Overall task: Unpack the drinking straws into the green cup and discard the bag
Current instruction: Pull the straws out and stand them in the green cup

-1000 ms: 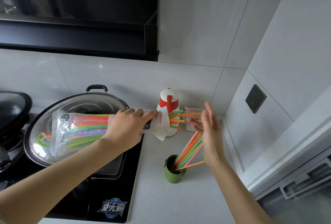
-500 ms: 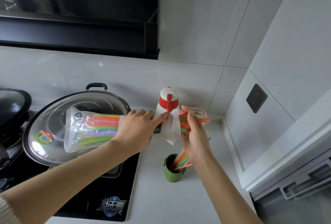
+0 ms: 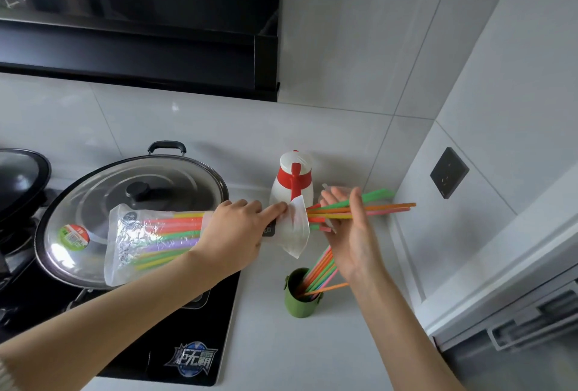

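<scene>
We see a black cooktop [image 3: 175,343] at 8 o'clock in the view, bearing a wok under a glass lid [image 3: 125,203]. Above the lid hangs the clear bag [image 3: 150,240], its long axis running from 9 to 3 o'clock, sealed end at 9 and open mouth at 3. The packed straws [image 3: 175,234] lie along that same axis. The left hand [image 3: 234,234] grips the bag near its mouth, fingers curled round it. The right hand [image 3: 350,234] stands just at 3 o'clock of the mouth, fingers nearly straight and pointing to 12. The drawn straws [image 3: 384,207] cross those fingers and point to 3 o'clock; we cannot tell whether the thumb pinches them. A white bottle [image 3: 292,184] with a red collar stands at 12 o'clock of the mouth. The green cup [image 3: 297,300] sits upright on the counter [image 3: 281,353], at 6 o'clock of the mouth. Its standing straws [image 3: 319,271] lean toward 1 o'clock. A dark socket [image 3: 448,173] sits on the wall at 3 o'clock.
</scene>
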### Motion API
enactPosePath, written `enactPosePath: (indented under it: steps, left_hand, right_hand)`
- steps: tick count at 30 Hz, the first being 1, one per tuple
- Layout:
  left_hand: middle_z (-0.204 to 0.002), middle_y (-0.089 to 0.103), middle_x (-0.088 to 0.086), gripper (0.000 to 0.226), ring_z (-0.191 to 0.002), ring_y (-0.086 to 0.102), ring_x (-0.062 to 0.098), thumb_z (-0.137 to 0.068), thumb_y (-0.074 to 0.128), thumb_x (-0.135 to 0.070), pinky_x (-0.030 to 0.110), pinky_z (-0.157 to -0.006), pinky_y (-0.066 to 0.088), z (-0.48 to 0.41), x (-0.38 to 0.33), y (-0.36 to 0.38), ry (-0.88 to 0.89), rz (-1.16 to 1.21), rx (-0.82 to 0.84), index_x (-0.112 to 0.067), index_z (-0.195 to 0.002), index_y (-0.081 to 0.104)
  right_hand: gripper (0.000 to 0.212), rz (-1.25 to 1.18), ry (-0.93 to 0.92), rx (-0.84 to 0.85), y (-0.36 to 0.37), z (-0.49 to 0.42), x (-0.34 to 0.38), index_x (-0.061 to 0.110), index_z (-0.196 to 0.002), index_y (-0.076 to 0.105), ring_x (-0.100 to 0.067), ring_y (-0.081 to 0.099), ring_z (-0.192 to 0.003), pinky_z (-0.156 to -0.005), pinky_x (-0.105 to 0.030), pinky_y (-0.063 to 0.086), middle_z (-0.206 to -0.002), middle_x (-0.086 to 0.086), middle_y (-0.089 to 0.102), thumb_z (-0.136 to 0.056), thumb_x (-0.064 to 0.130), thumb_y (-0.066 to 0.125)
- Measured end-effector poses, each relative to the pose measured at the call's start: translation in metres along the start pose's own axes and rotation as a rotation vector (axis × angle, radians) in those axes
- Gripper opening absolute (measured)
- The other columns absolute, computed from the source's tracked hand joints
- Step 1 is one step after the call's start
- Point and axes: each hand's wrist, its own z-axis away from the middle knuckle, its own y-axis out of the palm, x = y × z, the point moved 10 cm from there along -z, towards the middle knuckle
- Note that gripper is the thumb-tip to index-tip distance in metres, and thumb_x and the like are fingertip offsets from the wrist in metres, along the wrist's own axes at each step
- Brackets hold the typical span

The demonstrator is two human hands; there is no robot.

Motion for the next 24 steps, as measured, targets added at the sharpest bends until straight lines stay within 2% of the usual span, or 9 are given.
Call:
enactPosePath:
  steps: [2, 4, 6, 8, 9, 11, 14, 18, 24]
  left_hand:
    - [-0.058, 0.061, 0.001, 0.072, -0.046, 0.057, 0.024, -0.044, 0.081, -0.011, 0.03, -0.041, 0.046, -0.001, -0.001, 0.001, 0.003, 0.008, -0.006, -0.021, -0.111, 0.057]
    - [-0.061, 0.063, 0.002, 0.072, -0.049, 0.058, 0.025, -0.046, 0.079, -0.01, 0.033, -0.042, 0.047, -0.001, -0.001, 0.006, 0.005, 0.02, 0.011, -0.022, -0.113, 0.054]
    - [-0.069, 0.066, 0.003, 0.07, -0.057, 0.062, 0.028, -0.054, 0.075, -0.011, 0.034, -0.049, 0.05, 0.0, 0.0, 0.014, 0.015, 0.045, 0.038, -0.026, -0.117, 0.048]
    - [-0.076, 0.067, 0.005, 0.067, -0.066, 0.063, 0.031, -0.062, 0.068, -0.01, 0.034, -0.057, 0.049, 0.002, 0.003, 0.018, 0.017, 0.089, 0.04, -0.027, -0.122, 0.043]
    - [-0.078, 0.067, 0.006, 0.066, -0.069, 0.062, 0.031, -0.064, 0.066, -0.009, 0.033, -0.059, 0.048, 0.004, 0.007, 0.019, 0.011, 0.102, 0.037, -0.027, -0.124, 0.044]
    - [-0.08, 0.066, 0.006, 0.065, -0.072, 0.061, 0.032, -0.066, 0.064, -0.008, 0.031, -0.06, 0.044, 0.007, 0.016, 0.02, -0.012, 0.095, 0.045, -0.024, -0.126, 0.047]
    - [-0.069, 0.065, 0.005, 0.068, -0.062, 0.062, 0.032, -0.055, 0.071, -0.006, 0.032, -0.053, 0.047, 0.01, 0.028, 0.022, -0.03, 0.059, 0.055, -0.022, -0.119, 0.055]
    - [-0.058, 0.061, 0.005, 0.07, -0.049, 0.058, 0.031, -0.044, 0.073, -0.001, 0.03, -0.045, 0.044, 0.011, 0.043, 0.03, -0.063, -0.022, 0.084, -0.02, -0.111, 0.061]
    - [-0.071, 0.065, 0.011, 0.065, -0.063, 0.061, 0.034, -0.058, 0.065, -0.001, 0.035, -0.056, 0.044, 0.013, 0.059, 0.039, -0.09, -0.034, 0.1, -0.019, -0.12, 0.056]
  right_hand:
    - [0.029, 0.069, -0.052, -0.006, 0.002, 0.002, 0.0, 0.011, -0.105, 0.063, -0.011, 0.059, -0.084, -0.06, -0.019, 0.042, -0.099, 0.002, 0.066, -0.095, 0.033, 0.047]
    - [0.036, 0.07, -0.08, -0.076, -0.003, 0.001, -0.001, 0.007, -0.118, 0.058, -0.015, 0.063, -0.093, -0.063, -0.018, 0.048, -0.105, 0.0, 0.071, -0.099, 0.031, 0.041]
    - [0.046, 0.017, -0.103, -0.121, -0.009, -0.002, 0.003, -0.001, -0.12, 0.056, -0.023, 0.062, -0.11, -0.087, -0.027, 0.051, -0.104, -0.005, 0.074, -0.101, 0.035, 0.034]
    - [0.051, -0.081, -0.159, -0.172, -0.019, -0.003, 0.021, 0.006, -0.087, 0.066, -0.026, 0.064, -0.105, -0.1, -0.036, 0.045, -0.086, -0.007, 0.077, -0.102, 0.035, 0.027]
    - [0.056, -0.172, -0.184, -0.217, -0.028, -0.004, 0.033, 0.01, -0.07, 0.063, -0.023, 0.068, -0.09, -0.095, -0.037, 0.048, -0.072, -0.006, 0.075, -0.102, 0.035, 0.025]
    - [0.052, -0.355, -0.239, -0.308, -0.052, -0.006, 0.055, 0.014, -0.059, 0.047, -0.014, 0.058, -0.051, -0.067, -0.031, 0.052, -0.045, 0.001, 0.057, -0.102, 0.035, 0.026]
    - [0.042, -0.405, -0.297, -0.456, -0.093, -0.007, 0.084, 0.02, -0.061, 0.028, -0.011, 0.024, -0.036, -0.039, -0.021, 0.029, -0.042, 0.007, 0.024, -0.1, 0.036, 0.036]
    - [0.044, -0.299, -0.357, -0.549, -0.115, -0.003, 0.111, 0.02, -0.06, 0.024, -0.016, 0.012, -0.048, -0.041, -0.023, 0.018, -0.056, 0.003, 0.014, -0.092, 0.042, 0.045]
    - [0.052, -0.007, -0.502, -0.365, -0.057, -0.015, 0.098, 0.025, -0.048, 0.03, -0.008, 0.017, -0.032, -0.037, -0.016, 0.016, -0.038, 0.011, 0.022, -0.097, 0.037, 0.044]
